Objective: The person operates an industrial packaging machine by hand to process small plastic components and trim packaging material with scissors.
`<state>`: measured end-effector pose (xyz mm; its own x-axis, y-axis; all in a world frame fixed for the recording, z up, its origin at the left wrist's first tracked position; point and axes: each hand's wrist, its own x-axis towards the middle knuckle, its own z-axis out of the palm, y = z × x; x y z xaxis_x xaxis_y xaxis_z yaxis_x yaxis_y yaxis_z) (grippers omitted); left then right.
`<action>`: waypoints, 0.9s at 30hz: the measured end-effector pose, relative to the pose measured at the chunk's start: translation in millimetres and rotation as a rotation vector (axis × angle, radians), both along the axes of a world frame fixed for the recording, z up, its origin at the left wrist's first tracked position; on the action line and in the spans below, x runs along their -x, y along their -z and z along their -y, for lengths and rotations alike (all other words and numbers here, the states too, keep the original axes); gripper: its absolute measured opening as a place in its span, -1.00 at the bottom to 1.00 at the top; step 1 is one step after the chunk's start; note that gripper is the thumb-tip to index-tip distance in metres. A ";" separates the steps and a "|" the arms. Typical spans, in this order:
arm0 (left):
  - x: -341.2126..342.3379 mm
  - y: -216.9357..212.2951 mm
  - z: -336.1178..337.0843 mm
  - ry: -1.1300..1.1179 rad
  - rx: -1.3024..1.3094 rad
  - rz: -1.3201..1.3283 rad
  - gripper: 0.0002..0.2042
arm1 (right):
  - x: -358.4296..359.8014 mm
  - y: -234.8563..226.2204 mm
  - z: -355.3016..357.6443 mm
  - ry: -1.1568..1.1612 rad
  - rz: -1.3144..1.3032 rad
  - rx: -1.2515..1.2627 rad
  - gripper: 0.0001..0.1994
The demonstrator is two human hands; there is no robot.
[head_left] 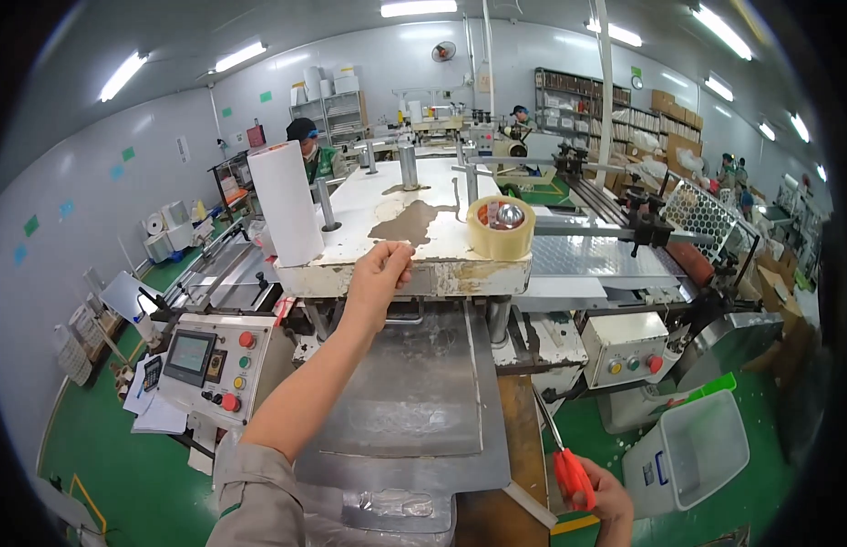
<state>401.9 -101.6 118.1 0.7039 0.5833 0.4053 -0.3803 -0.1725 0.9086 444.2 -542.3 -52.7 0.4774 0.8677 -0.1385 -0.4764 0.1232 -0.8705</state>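
A factory hall with pale grey walls (pixel 95 173) dotted with small green and blue squares, and a glossy green floor (pixel 123 474). Long fluorescent ceiling lights (pixel 239 56) shine overhead, and a fan (pixel 444 51) is mounted high on the far wall. Metal shelving (pixel 578 105) stacked with cardboard boxes lines the back right. Other workers stand at distant benches.

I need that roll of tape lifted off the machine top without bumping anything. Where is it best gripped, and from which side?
The tape roll lies flat near the front right corner of the worn white plate, its hole facing up. Probably best to come from above and pinch across the outer rim, or hook fingers into the hole; the front side is free.
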 end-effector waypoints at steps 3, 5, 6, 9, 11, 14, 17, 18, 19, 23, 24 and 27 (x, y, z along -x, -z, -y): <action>-15.7 -5.9 -9.5 -0.052 -0.046 -0.030 -0.69 | 1.3 4.3 -2.9 -0.060 0.022 -0.032 -0.07; -25.6 -8.8 -9.6 -0.117 0.002 -0.049 -0.63 | 13.1 -4.9 -14.3 -0.044 0.027 -0.067 0.03; -33.8 -6.3 -13.6 -0.051 0.070 0.063 -0.64 | 10.9 -2.8 -15.5 -0.069 0.030 -0.075 0.05; -49.7 -15.1 -1.3 -0.093 0.024 0.056 -0.77 | 17.8 -7.7 -18.4 -0.127 0.166 -0.107 -0.02; -57.6 -9.7 -7.5 -0.067 -0.020 0.015 -0.76 | 19.3 -13.0 -28.7 -0.134 0.171 -0.123 -0.03; -63.8 -4.3 -12.3 -0.008 -0.177 -0.138 -0.68 | 14.5 3.4 -33.0 -0.086 0.278 -0.121 -0.04; -67.2 -3.3 -4.8 -0.021 -0.359 -0.281 -0.61 | 14.8 -1.9 -44.3 -0.080 0.212 -0.221 -0.06; -70.1 -0.3 -4.3 -0.137 -0.558 -0.241 -0.64 | 13.0 -3.7 -46.5 -0.061 0.218 -0.260 -0.05; -72.2 0.5 -2.0 -0.251 -0.755 -0.193 -0.67 | 12.2 -6.7 -48.0 -0.041 0.226 -0.297 -0.05; -75.0 3.8 3.7 -0.290 -0.741 -0.150 -0.80 | 12.0 -24.4 -61.4 0.011 0.234 -0.205 -0.07; -75.0 4.6 8.0 -0.285 -0.678 -0.143 -0.82 | 10.8 -33.7 -68.3 0.009 0.312 -0.206 -0.09; -63.0 7.6 11.6 -0.310 -0.676 -0.115 -0.85 | 8.3 -60.2 -97.9 -0.018 0.273 -0.275 -0.20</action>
<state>464.8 -113.2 110.6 0.6076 0.4114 0.6794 -0.1325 -0.7909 0.5975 435.9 -444.4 7.5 0.4493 0.8631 0.2305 -0.2355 0.3633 -0.9014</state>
